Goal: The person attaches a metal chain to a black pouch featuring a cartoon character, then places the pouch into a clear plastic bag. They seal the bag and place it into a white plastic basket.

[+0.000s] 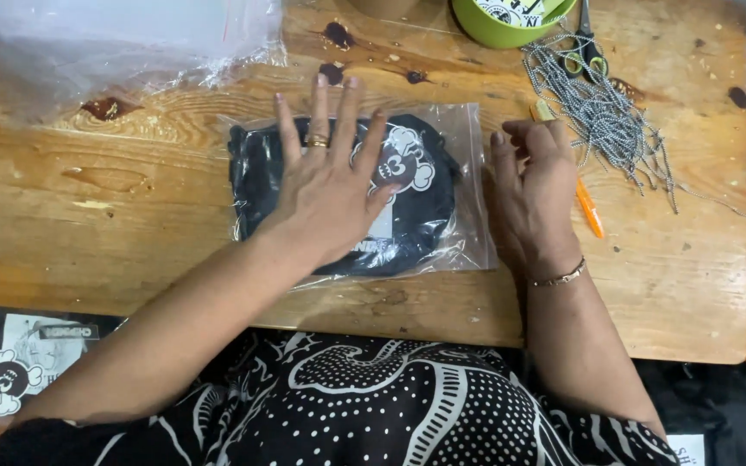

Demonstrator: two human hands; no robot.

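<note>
Left hand (325, 185): we see it flat, fingers spread, palm pressing the bagged black garment (351, 194); gripping nothing.
Right hand (533, 185): we see it loosely curled, touching the bag's right edge; holding nothing.
Garment: mid-desk, nearer the front edge of the wooden desk (131, 216), inside a clear plastic bag.
Back right corner: grey cords (602, 112), scissors (589, 47), green bowl (498, 26).
Beside right hand: orange pen (589, 207).
</note>
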